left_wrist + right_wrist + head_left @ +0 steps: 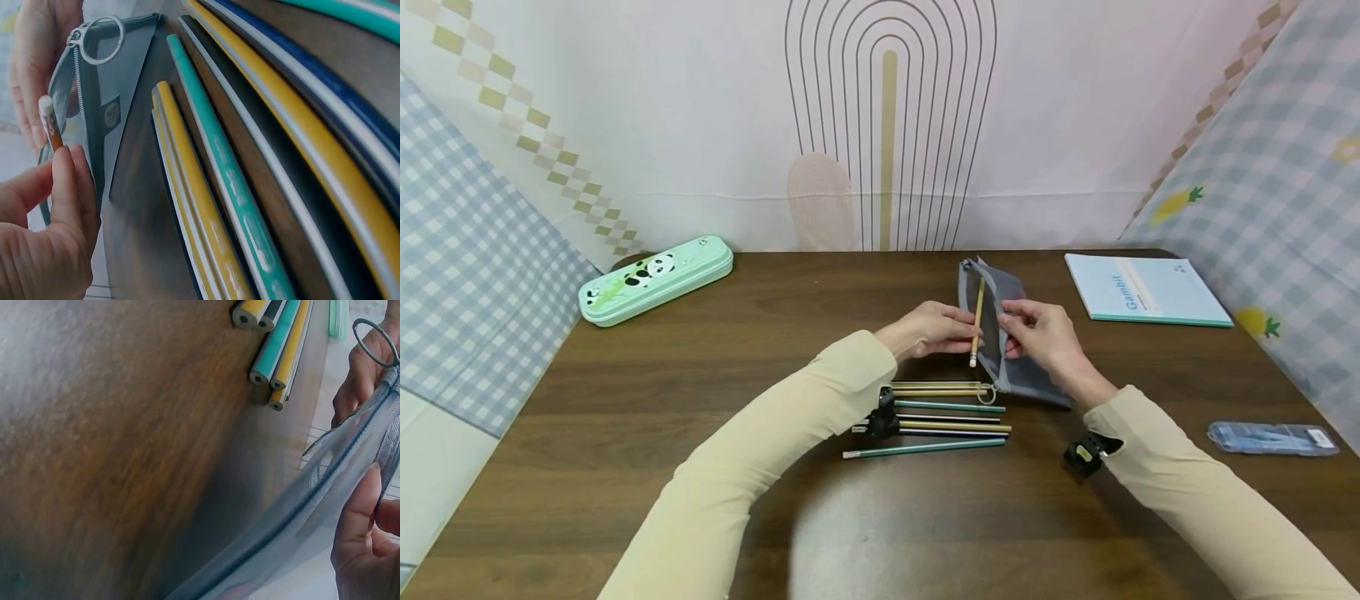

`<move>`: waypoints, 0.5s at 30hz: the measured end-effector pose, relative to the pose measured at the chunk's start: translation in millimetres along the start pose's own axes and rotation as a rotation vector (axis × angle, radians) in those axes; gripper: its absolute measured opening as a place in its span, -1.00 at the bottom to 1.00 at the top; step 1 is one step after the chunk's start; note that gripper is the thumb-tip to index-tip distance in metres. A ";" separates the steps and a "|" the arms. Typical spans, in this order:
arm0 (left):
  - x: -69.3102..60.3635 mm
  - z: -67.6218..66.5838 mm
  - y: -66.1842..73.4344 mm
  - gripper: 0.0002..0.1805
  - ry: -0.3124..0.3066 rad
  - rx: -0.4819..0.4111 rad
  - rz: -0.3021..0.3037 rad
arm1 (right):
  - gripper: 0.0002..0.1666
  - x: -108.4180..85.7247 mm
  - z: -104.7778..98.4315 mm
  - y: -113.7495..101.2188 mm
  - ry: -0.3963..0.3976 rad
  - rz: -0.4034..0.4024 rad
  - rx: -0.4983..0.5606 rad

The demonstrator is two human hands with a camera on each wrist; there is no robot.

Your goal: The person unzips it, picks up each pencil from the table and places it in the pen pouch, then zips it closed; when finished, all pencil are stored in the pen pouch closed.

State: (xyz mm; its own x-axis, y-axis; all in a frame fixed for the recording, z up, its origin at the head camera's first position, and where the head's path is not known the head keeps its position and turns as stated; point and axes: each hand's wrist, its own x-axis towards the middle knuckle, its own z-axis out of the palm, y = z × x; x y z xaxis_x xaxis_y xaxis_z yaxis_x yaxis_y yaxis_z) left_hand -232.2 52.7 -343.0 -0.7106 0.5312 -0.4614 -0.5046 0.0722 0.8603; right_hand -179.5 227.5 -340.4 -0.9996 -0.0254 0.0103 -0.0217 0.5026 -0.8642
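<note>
A grey mesh zip pouch is held up with its mouth open. My right hand pinches the near right edge of its opening, also seen with the pouch in the right wrist view. Between the fingers and thumb of my left hand is a yellow pencil, its white eraser end toward me and its other end inside the pouch mouth. In the left wrist view the eraser rises above the left fingertips. Several pencils, yellow, teal and dark, lie side by side below the left hand.
A mint pencil case with a panda picture lies at the back left. At the back right is a light blue book. A clear blue plastic case lies at the right edge. Hanging cloths stand behind and beside the table.
</note>
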 end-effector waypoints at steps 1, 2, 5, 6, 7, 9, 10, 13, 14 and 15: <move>1.0 2.0 0.0 -0.58 0.011 -0.003 0.004 | -0.55 0.0 0.4 -0.6 -0.002 0.002 -0.004; 2.2 4.1 -0.2 -0.57 0.025 -0.002 0.010 | -0.55 0.3 0.8 -0.9 -0.002 0.004 -0.009; 5.0 11.0 -1.5 -0.54 0.074 0.002 0.032 | -0.56 0.4 1.5 -1.9 -0.003 0.007 -0.027; 6.0 13.6 -2.3 -0.53 0.091 0.004 0.041 | -0.56 0.2 1.7 -2.0 -0.004 0.008 -0.032; 6.9 16.0 -3.2 -0.53 0.107 0.005 0.048 | -0.56 0.1 1.7 -2.0 -0.003 0.008 -0.035; 8.6 20.5 -5.0 -0.54 0.142 0.009 0.061 | -0.56 -0.4 1.9 -2.1 -0.004 0.008 -0.036; 9.2 22.4 -6.0 -0.54 0.152 0.010 0.069 | -0.56 -0.8 1.9 -2.3 -0.004 0.007 -0.034; 9.7 26.3 -8.1 -0.58 0.165 0.014 0.096 | -0.56 -1.2 1.5 -2.1 -0.005 0.004 -0.027; 9.3 26.7 -8.4 -0.58 0.161 0.017 0.105 | -0.56 -1.2 1.3 -2.1 -0.004 0.002 -0.026; 8.6 26.6 -8.7 -0.58 0.153 0.028 0.114 | -0.56 -1.2 1.1 -2.0 -0.003 0.002 -0.025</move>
State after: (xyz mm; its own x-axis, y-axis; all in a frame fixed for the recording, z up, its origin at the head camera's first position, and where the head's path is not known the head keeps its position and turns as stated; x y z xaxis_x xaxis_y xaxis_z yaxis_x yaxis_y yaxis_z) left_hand -220.8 79.1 -348.6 -0.8298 0.4026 -0.3864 -0.4044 0.0432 0.9135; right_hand -178.2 225.6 -339.2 -0.9996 -0.0267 0.0068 -0.0198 0.5240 -0.8515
